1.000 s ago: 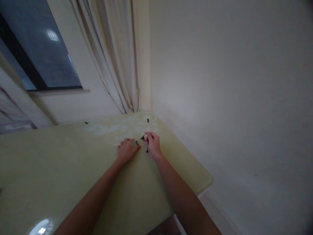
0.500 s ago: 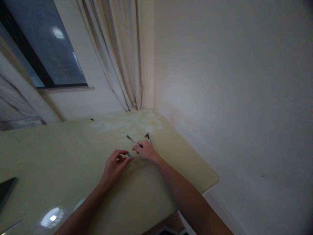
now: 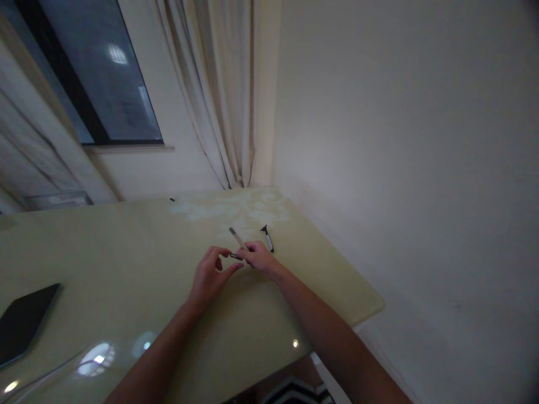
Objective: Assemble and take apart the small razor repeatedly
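My right hand (image 3: 259,258) is closed around a slim pale stick with a dark grey end (image 3: 238,237), which points up and to the left. Whether it is a pen or a brush is too small to tell. Close beside it, my left hand (image 3: 213,275) has its forefinger at one end of a small, thin dark piece (image 3: 236,257), whose other end meets the right fingertips. The left thumb sits lower, a little away from the piece. Just beyond my right hand, a razor (image 3: 267,238) with a black head and light handle lies on the table.
The pale yellow-green table (image 3: 337,280) meets a bare wall (image 3: 400,168) on the right. A dark flat panel (image 3: 27,322) lies at the left. At the back edge is a tiny black piece (image 3: 172,200), with curtains (image 3: 231,112) and a window (image 3: 105,73) behind.
My left hand has come closer to the right, bringing the small piece against the right fingertips, and its thumb has come off the piece. The view has shifted left, so the razor shows fully.
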A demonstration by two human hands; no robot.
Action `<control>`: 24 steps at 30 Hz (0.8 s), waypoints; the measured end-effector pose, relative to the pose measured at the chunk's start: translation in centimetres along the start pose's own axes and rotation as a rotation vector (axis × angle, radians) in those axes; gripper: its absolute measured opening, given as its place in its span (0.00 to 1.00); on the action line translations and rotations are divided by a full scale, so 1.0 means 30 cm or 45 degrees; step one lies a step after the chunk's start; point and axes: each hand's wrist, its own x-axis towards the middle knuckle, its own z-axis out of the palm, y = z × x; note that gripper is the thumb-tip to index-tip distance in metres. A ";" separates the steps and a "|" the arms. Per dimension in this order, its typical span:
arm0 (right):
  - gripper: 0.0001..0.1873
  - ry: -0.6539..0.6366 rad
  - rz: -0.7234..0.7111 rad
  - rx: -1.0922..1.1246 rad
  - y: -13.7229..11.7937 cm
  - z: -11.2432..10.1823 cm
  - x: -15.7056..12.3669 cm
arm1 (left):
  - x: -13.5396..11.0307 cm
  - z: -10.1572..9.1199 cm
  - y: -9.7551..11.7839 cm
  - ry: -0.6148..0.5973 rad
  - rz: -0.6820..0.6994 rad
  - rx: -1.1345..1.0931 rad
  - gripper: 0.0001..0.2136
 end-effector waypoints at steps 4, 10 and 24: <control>0.17 0.023 0.081 0.086 0.014 -0.010 0.007 | 0.011 -0.006 0.001 -0.173 0.018 -0.180 0.11; 0.18 -0.138 0.033 0.114 0.010 -0.009 -0.003 | 0.014 0.004 -0.007 -0.164 -0.163 -0.320 0.14; 0.27 0.075 -0.492 -0.357 -0.006 -0.045 0.010 | 0.049 -0.041 -0.040 -0.014 -0.278 -0.347 0.18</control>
